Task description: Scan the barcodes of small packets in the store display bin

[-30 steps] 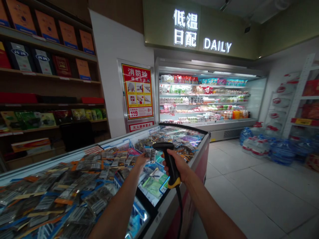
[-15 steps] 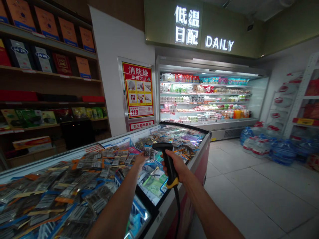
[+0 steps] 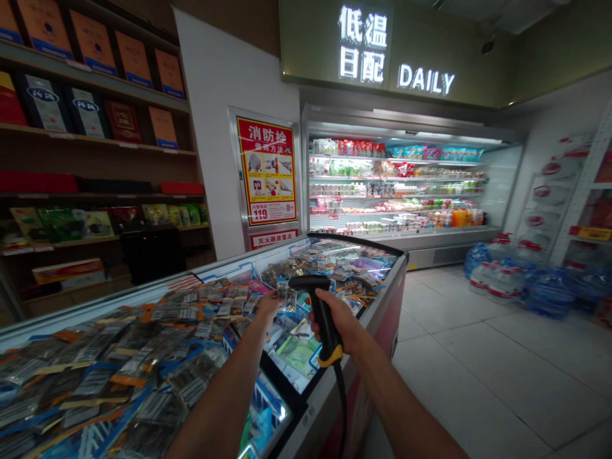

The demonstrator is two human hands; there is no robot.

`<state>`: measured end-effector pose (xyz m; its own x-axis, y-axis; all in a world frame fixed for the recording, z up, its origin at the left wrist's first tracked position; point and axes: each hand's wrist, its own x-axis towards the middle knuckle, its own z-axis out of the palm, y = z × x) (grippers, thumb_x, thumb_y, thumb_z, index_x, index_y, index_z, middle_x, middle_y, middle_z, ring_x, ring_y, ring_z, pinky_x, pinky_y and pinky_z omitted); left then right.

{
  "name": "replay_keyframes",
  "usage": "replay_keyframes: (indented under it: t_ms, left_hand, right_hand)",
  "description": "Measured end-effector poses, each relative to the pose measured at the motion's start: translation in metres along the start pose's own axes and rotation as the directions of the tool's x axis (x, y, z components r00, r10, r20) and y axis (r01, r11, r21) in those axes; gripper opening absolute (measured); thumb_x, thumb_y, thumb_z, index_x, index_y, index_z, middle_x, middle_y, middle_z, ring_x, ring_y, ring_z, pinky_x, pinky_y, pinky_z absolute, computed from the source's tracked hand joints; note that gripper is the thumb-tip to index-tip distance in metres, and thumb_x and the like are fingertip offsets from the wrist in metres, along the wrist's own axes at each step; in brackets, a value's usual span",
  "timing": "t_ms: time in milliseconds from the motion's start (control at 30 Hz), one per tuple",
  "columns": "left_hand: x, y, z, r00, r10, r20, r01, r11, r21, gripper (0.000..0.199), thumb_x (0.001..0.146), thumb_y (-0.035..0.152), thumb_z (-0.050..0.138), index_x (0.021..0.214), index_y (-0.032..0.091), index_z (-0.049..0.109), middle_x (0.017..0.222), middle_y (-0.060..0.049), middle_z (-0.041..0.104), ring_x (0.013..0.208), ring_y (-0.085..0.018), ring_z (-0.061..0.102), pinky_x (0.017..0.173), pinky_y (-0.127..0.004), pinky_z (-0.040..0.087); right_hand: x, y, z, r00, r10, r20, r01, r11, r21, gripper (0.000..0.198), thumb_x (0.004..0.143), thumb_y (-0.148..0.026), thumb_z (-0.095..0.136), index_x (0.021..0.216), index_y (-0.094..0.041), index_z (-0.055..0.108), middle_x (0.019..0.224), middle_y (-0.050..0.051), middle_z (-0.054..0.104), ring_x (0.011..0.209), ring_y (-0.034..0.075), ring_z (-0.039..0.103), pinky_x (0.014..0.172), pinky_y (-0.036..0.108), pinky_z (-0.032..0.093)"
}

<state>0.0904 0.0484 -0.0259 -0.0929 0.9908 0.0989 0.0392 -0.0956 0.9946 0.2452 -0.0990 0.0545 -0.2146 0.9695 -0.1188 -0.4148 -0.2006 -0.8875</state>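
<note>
My right hand (image 3: 338,319) is wrapped round the grip of a black barcode scanner (image 3: 326,322) with a yellow base and a cable hanging down. The scanner's head points left, over the chest freezer (image 3: 399,280). Just left of it, my left hand (image 3: 268,307) is closed on the edge of a small clear packet (image 3: 285,295) with a printed label; the fingertips are partly hidden. Below and around both hands lie many flat packets (image 3: 167,344) with barcode labels, spread over the freezer top. Under the glass near the scanner is a green bag (image 3: 295,354).
Behind the freezer stands a lit refrigerated display (image 3: 396,191) full of packaged goods. Shelves of boxes (image 3: 129,121) line the left wall. Large water bottles (image 3: 549,293) stand on the tiled floor (image 3: 459,370) at the right.
The view has shifted very slightly, so the background sits a little further right. Both hands keep their hold on the scanner and the packet, nearly still.
</note>
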Motion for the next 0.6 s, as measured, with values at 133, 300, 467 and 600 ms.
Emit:
replay_keyframes:
  t_ms: [133, 300, 467, 600]
  left_hand:
    - [-0.0003, 0.0005, -0.0001, 0.999, -0.036, -0.014, 0.036, 0.999, -0.028, 0.024, 0.057, 0.007, 0.052, 0.078, 0.014, 0.060, 0.067, -0.002, 0.064, 0.068, -0.015, 0.059, 0.066, -0.027, 0.043]
    - [-0.0042, 0.0051, 0.0012, 0.999, -0.041, 0.008, 0.041, 0.999, -0.027, 0.020, 0.058, 0.013, 0.053, 0.076, 0.014, 0.061, 0.067, -0.002, 0.064, 0.066, -0.015, 0.058, 0.065, -0.027, 0.042]
    - [-0.0074, 0.0057, 0.0020, 0.995, -0.015, 0.098, 0.021, 0.998, -0.054, 0.025, 0.057, 0.017, 0.054, 0.081, 0.014, 0.060, 0.065, -0.001, 0.062, 0.063, -0.015, 0.057, 0.062, -0.026, 0.042]
    - [-0.0047, 0.0033, 0.0017, 1.000, -0.002, 0.022, 0.002, 1.000, -0.009, 0.034, 0.059, 0.014, 0.050, 0.093, 0.014, 0.058, 0.069, -0.002, 0.063, 0.065, -0.014, 0.057, 0.060, -0.025, 0.042]
  right_hand:
    - [-0.0023, -0.0012, -0.0030, 0.999, 0.032, 0.009, -0.032, 0.999, 0.013, 0.029, 0.073, -0.045, 0.046, 0.074, -0.017, 0.050, 0.048, -0.003, 0.051, 0.035, 0.008, 0.046, 0.034, 0.019, 0.035]
    - [-0.0023, -0.0018, -0.0022, 1.000, 0.019, 0.008, -0.019, 1.000, -0.006, 0.029, 0.073, -0.045, 0.046, 0.072, -0.016, 0.050, 0.047, -0.003, 0.051, 0.035, 0.008, 0.046, 0.033, 0.019, 0.034]
    - [-0.0018, -0.0019, 0.0009, 1.000, 0.013, 0.003, -0.013, 1.000, -0.013, 0.029, 0.074, -0.044, 0.045, 0.071, -0.016, 0.050, 0.047, -0.003, 0.051, 0.035, 0.008, 0.046, 0.033, 0.019, 0.034]
    - [-0.0009, -0.0020, 0.0009, 1.000, -0.003, -0.023, 0.002, 1.000, -0.016, 0.029, 0.072, -0.044, 0.047, 0.075, -0.016, 0.051, 0.047, -0.003, 0.050, 0.035, 0.008, 0.046, 0.033, 0.019, 0.034]
